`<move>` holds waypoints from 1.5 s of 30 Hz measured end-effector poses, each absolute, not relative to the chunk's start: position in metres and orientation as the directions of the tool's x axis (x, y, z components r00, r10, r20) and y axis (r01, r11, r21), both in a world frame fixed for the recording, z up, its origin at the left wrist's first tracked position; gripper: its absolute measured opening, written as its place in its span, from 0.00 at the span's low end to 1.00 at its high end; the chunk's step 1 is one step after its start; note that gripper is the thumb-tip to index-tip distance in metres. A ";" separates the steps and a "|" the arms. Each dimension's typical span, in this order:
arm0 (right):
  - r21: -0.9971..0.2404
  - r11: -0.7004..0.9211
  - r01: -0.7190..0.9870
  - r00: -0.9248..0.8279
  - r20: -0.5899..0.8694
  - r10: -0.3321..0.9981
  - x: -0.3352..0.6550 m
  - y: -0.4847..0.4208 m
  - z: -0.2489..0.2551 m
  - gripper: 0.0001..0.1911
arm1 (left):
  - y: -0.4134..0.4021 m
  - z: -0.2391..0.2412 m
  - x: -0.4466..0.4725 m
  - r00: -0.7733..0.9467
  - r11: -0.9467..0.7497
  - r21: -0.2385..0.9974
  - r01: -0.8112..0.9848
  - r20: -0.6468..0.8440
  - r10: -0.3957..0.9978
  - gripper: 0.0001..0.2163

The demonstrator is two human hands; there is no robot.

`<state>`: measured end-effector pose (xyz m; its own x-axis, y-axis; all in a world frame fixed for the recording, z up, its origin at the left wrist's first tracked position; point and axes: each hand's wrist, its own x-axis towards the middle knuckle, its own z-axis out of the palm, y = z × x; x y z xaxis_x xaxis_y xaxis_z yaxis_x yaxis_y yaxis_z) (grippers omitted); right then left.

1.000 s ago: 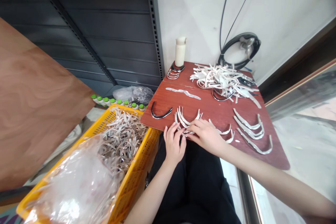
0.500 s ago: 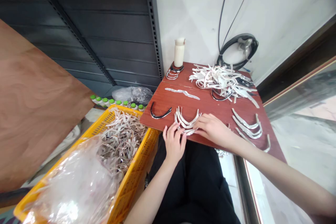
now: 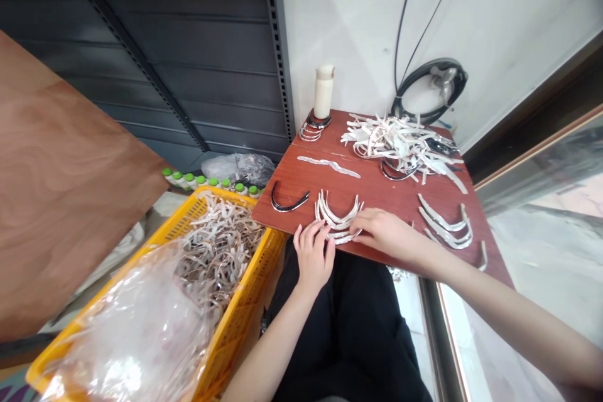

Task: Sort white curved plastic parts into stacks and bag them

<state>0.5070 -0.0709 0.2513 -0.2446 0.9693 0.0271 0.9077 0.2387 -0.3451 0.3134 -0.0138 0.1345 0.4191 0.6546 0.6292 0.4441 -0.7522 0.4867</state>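
Several U-shaped silver strips lie nested near the front edge of the table. At the lowest of them, a curved silver strip, both hands are at work. My left hand reaches over the strip's left side, fingers bent onto it. With fingers and thumb drawn together, my right hand grips its right end; the fingertips are partly hidden. A black curved strip lies to the left of the nested group. Farther back is a flat wavy silver strip.
More curved strips lie at the table's right. A heap of pale strips covers the back right. A cream cylinder stands at the back left. Beside the table, a yellow crate holds many strips and a plastic bag.
My right hand has shifted very slightly right and down along the strip's right end. My left hand stays almost where it was. The whole view has moved a little.
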 end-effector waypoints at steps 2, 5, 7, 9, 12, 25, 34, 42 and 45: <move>-0.381 0.230 0.896 -0.239 0.025 0.971 0.511 -0.071 0.254 0.06 | -0.013 0.133 0.313 0.405 -0.756 0.494 0.430 0.643 0.650 0.16; -0.408 0.222 0.886 -0.227 0.039 0.973 0.515 -0.072 0.257 0.09 | -0.013 0.133 0.312 0.401 -0.762 0.497 0.415 0.652 0.643 0.18; -0.406 0.227 0.885 -0.231 0.040 0.972 0.516 -0.072 0.255 0.09 | -0.014 0.134 0.312 0.416 -0.761 0.497 0.418 0.640 0.646 0.18; -0.392 0.238 0.889 -0.249 0.024 0.968 0.515 -0.073 0.252 0.08 | -0.014 0.136 0.312 0.436 -0.755 0.499 0.425 0.618 0.654 0.16; -0.395 0.254 0.883 -0.273 0.007 0.962 0.513 -0.072 0.249 0.06 | -0.015 0.137 0.312 0.452 -0.750 0.506 0.427 0.598 0.661 0.14; -0.442 0.135 0.887 -0.107 0.088 0.990 0.530 -0.063 0.256 0.11 | -0.015 0.137 0.312 0.457 -0.757 0.490 0.433 0.605 0.653 0.14; -0.491 0.081 0.867 -0.073 0.036 0.997 0.534 -0.059 0.254 0.11 | -0.015 0.140 0.315 0.433 -0.763 0.467 0.447 0.633 0.642 0.10; -0.498 0.149 0.854 -0.163 0.016 0.987 0.524 -0.063 0.250 0.09 | -0.016 0.141 0.313 0.452 -0.768 0.470 0.435 0.624 0.637 0.07; -0.473 0.137 0.871 -0.149 0.011 0.989 0.525 -0.061 0.252 0.08 | -0.016 0.141 0.313 0.453 -0.773 0.474 0.422 0.628 0.633 0.08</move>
